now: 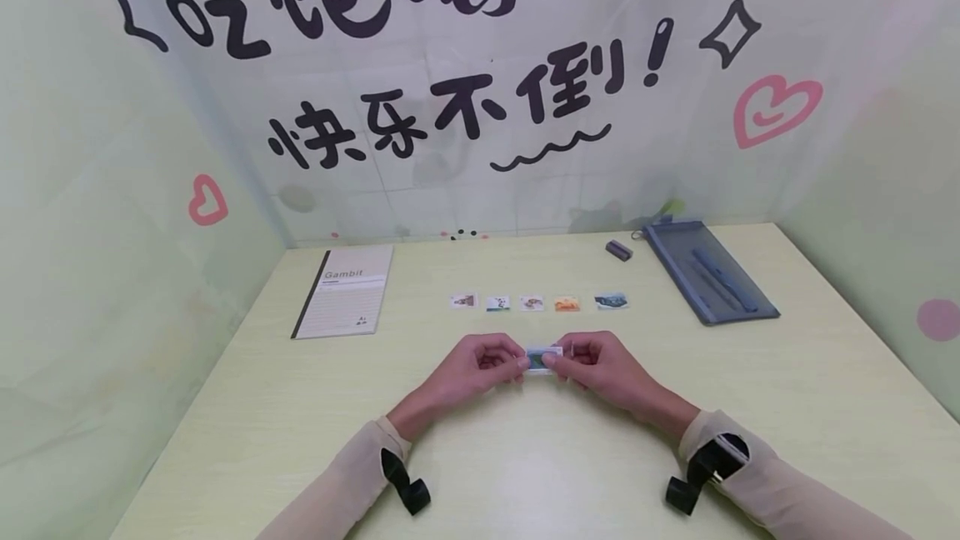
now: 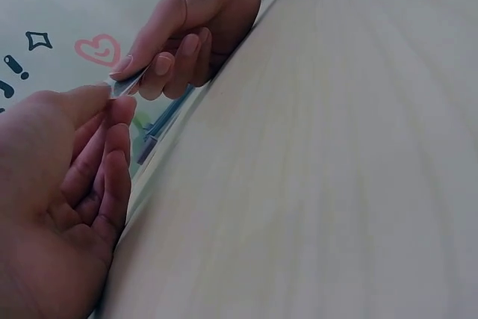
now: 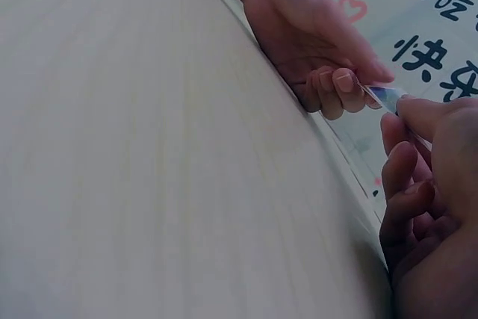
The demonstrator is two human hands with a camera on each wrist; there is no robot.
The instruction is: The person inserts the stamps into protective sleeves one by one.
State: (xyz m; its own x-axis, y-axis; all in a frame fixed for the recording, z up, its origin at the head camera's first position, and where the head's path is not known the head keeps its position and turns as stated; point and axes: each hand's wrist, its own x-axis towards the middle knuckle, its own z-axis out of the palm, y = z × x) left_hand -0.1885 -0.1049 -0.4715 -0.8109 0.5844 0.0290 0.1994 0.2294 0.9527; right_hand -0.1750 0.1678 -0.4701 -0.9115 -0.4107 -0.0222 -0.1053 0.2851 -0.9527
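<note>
Between my two hands, above the middle of the table, is a small stamp (image 1: pixel 535 354) with a blue-green picture and a white border. My left hand (image 1: pixel 480 365) pinches its left edge between thumb and fingertips. On the opposite edge, my right hand (image 1: pixel 606 367) pinches it the same way. The right wrist view shows the stamp (image 3: pixel 385 95) tilted between both thumbs, raised off the table. Beyond the hands lies a row of several similar picture stamps, among them an orange one (image 1: pixel 567 304) and a dark blue one (image 1: pixel 611 301).
A lined notebook (image 1: pixel 345 294) marked "Gambit" lies at the table's back left. At the back right is a blue mesh pouch (image 1: pixel 712 273) with pens inside. A small dark purple block (image 1: pixel 618 250) sits left of the pouch. Printed cloth walls enclose the table (image 1: pixel 510 457).
</note>
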